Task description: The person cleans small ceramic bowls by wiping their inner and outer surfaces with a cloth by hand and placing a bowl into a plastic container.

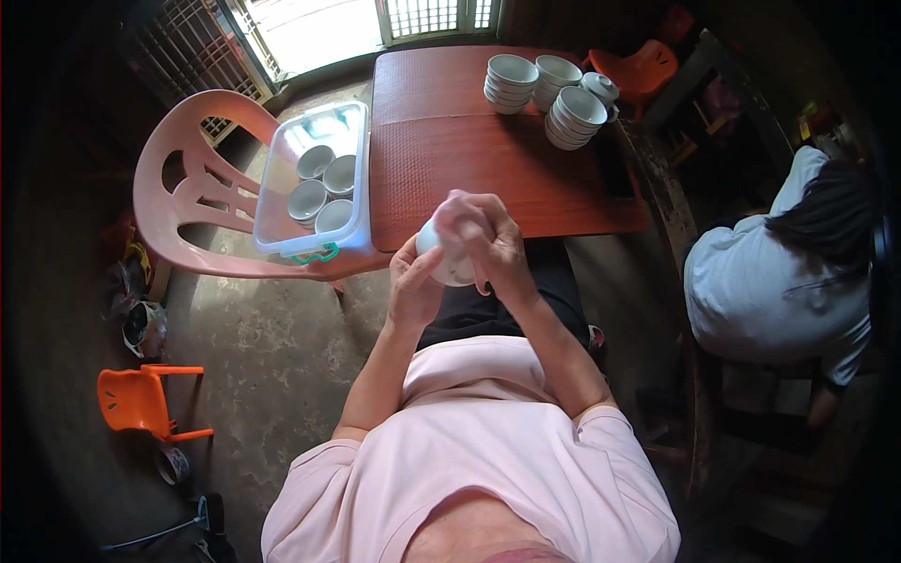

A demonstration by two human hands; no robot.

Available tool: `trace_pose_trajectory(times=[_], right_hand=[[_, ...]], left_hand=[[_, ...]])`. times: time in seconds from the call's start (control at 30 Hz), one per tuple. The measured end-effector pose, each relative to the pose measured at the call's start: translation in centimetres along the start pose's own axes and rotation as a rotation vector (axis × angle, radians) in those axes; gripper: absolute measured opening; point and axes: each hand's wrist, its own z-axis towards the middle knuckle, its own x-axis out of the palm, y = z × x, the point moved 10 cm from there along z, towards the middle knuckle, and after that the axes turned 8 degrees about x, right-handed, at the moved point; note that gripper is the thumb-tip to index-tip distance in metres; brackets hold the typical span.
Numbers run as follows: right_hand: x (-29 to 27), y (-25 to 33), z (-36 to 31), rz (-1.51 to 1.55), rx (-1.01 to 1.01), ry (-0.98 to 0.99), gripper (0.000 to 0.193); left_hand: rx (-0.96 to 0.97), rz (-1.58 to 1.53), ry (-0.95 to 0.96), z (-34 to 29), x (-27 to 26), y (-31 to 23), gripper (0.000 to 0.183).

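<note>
A white bowl [453,273] is held up in front of my body, just off the near edge of the table. My left hand [413,281] grips its left side, fingers closed round it. With my right hand [504,251] I clutch a pink cloth [461,220] pressed against the bowl, covering much of it. Left of the table, a clear plastic bin [266,214] with a green handle rests on a pink chair and holds several bowls [307,200]. On the far right of the table stand stacks of white bowls [512,70].
The red-brown table [432,155] lies ahead of me. A lidded cup [599,87] stands beside the stacked bowls. The pink plastic chair [155,178] is at the left, a small orange chair [136,402] lower down. Another person [779,281] sits at the right behind a wooden beam.
</note>
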Motion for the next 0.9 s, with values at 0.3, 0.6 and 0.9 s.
trace_pose_trajectory(times=[0.3, 0.6, 0.9], right_hand=[[-0.4, -1.4, -1.1, 0.55, 0.123, -0.119, 0.028], [2.3, 0.5, 1.6, -0.131, 0.202, 0.522, 0.04], [-1.0, -0.4, -3.7, 0.403, 0.069, -0.169, 0.03]], left_hand=[[0.077, -0.021, -0.035, -0.4, 1.1, -0.6, 0.039], [-0.384, -0.093, 0.248, -2.2, 1.3, 2.6, 0.051], [-0.192, -0.243, 0.095, -1.2, 1.8, 0.6, 0.049]])
